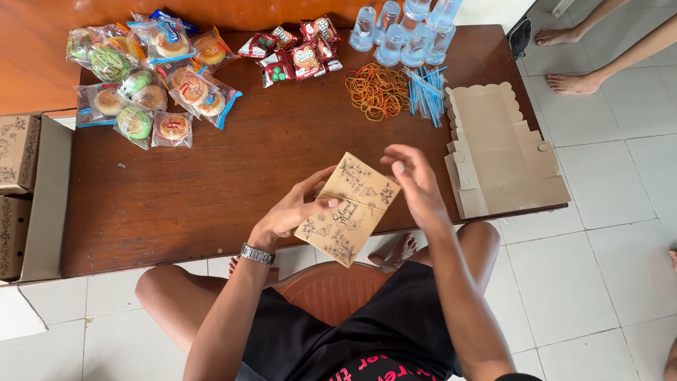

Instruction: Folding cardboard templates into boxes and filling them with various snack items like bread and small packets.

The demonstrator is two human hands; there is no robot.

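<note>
Fingers: on the left hand (pixel 289 212) they are closed around a small kraft box (pixel 348 209), thumb laid on its printed top face and the rest curled along its left edge; on the right hand (pixel 416 185) they (pixel 399 161) are spread and loose, gripping nothing, hovering just above the box's right corner.
Box position: it is held tilted in the air over the near edge of the tabletop (pixel 211 183), between the two hands, above the lap.
Box look: flat rectangular shape, brown card, matt surface; dark floral line drawings are printed at the corners and a script motif in the middle; a fold line is seen across the lid.
Wrist: a metal-link watch (pixel 257 254) is worn on the left arm.
Flat blanks: a stack of unfolded card blanks (pixel 502 152) with scalloped edges is laid at the right end of the tabletop, overhanging its edge.
Rubber bands: a loose heap of orange and yellow rubber bands (pixel 376 90) is seen far of the box.
Straws: blue straws (pixel 428 90) are bundled just beside the bands.
Water cups: clear sealed plastic cups (pixel 405 32) are grouped at the far edge.
Snacks: red glossy packets (pixel 296 51) and clear-wrapped round cakes (pixel 144 77) are piled at the far left.
Finished boxes: printed kraft boxes (pixel 17 152) are stacked left of the tabletop.
Tabletop material: dark reddish wood, smooth.
</note>
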